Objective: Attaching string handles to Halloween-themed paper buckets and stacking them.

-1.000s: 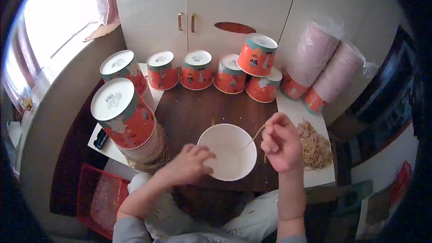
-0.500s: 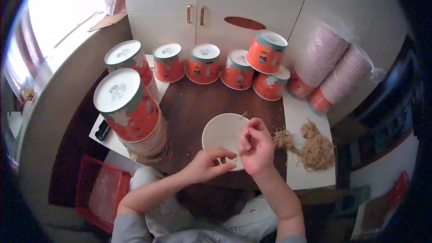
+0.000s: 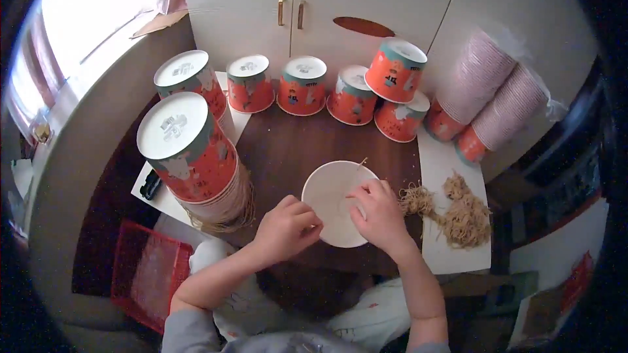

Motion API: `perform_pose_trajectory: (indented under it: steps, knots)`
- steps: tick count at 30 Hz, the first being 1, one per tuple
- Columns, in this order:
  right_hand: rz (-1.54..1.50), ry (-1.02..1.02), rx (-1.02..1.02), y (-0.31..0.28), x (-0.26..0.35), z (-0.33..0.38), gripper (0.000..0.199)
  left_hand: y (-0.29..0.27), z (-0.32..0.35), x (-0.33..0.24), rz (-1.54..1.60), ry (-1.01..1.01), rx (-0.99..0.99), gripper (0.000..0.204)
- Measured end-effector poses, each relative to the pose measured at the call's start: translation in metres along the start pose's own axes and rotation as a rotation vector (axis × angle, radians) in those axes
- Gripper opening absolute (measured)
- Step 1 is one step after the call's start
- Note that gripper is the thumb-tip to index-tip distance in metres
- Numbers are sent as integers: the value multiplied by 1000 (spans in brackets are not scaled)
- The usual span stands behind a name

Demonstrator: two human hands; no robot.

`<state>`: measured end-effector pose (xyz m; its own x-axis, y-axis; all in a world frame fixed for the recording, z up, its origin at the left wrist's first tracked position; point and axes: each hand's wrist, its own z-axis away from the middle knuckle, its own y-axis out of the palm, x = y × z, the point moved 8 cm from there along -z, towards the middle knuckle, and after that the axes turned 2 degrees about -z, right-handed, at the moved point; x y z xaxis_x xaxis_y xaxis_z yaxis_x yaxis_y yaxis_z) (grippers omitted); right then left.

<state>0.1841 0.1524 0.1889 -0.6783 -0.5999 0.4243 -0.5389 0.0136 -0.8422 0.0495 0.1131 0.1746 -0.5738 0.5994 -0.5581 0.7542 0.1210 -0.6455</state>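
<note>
On dark table: white bowl mouth-up | left hand grip on rim | right hand pinching thin stick.

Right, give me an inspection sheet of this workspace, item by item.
Surface: dark brown table, with white sheets at its left and right edges.
Job's things: white paper bowl upside down near the table's front edge; a thin stick pokes out at its far rim.
Clutter: upturned orange paper bowls in a row at the back, one tall stack at left; sleeves of pink cups at right; pile of tan straw-like fibre on the right sheet.
Grippers: left hand at the bowl's near-left rim; right hand resting on the bowl.
Cables: nothing seen.
Surroundings: white cupboard doors behind, bright window at left, red crate on the floor.
</note>
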Motion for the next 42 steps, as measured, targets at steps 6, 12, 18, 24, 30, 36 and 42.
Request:
perform_pose_trajectory:
  steps: [6,12,18,24,30,36,42]
  knots:
    - [-390,-195,99,22,29,4,27,3,0,-11,-196,16,34,11]
    - [-714,110,263,40,13,4,24,2,0,-15,-279,58,28,11]
    - [-489,-21,219,35,19,5,13,3,3,-19,-320,110,-11,11]
    - [-421,-11,185,36,11,8,14,2,3,-25,-389,148,-52,12]
    - [-454,78,274,43,-6,13,15,0,8,24,-305,-409,93,20]
    - [-409,106,323,47,4,18,12,36,22,53,-63,-571,358,38]
    - [-453,172,259,49,2,24,14,38,16,51,238,-591,249,29]
